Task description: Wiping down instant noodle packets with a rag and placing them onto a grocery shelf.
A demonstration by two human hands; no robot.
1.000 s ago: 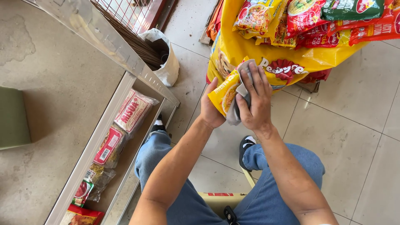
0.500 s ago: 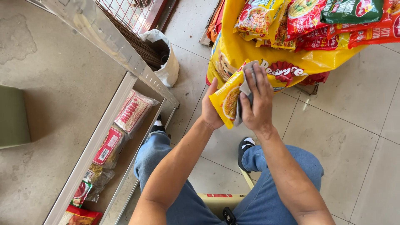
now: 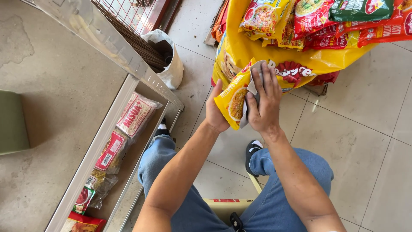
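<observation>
Sack (image 3: 257, 60) of yellow plastic, stacked with noodle packets, stands on the floor ahead. Against it the left hand (image 3: 216, 112) keeps its grip clamped on a yellow noodle packet (image 3: 233, 102). Since half a second ago the right hand (image 3: 262, 103) — pressing a grey cloth (image 3: 253, 88) — has slid slightly across it; wiping continues.

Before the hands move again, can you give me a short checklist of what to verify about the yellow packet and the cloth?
1. Left hand grips the yellow plastic noodle packet: ok.
2. Right hand presses the grey cloth on the packet: ok.
3. Packet sealed, no tear: cannot tell.
4. Packet face already clean: cannot tell, fingers cover it.
5. Metal shelf on the left has free space between its packets: ok.
</observation>
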